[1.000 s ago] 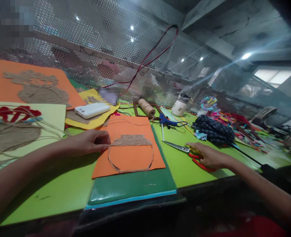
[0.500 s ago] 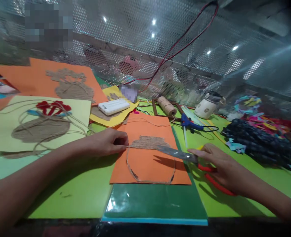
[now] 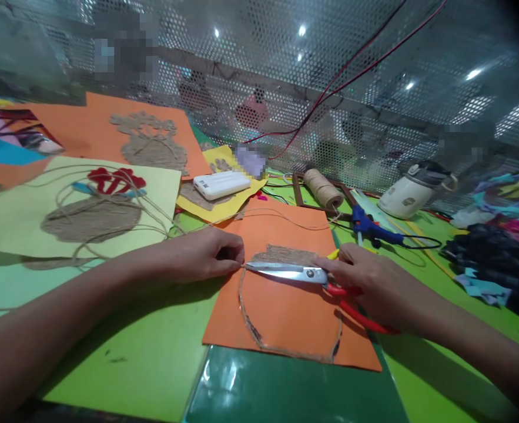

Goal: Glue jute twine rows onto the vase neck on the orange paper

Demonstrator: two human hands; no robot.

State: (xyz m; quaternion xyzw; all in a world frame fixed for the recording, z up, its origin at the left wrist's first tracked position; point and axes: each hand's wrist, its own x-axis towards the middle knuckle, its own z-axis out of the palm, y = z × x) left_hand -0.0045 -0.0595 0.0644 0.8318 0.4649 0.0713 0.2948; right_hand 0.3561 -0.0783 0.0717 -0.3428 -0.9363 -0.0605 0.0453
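Two closed grips: left hand [image 3: 206, 254] pinching twine [image 3: 247, 296], right hand [image 3: 365, 282] around scissors [image 3: 285, 271], blade tips beside that pinch.

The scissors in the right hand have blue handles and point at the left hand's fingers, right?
Not quite: the scissors have red handles, not blue. The head view shows the right hand holding them over the orange sheet, blades pointing toward the left hand.

scissors [image 3: 288, 271] in right hand [image 3: 365, 285], twine [image 3: 240, 265] in left hand [image 3: 206, 255]
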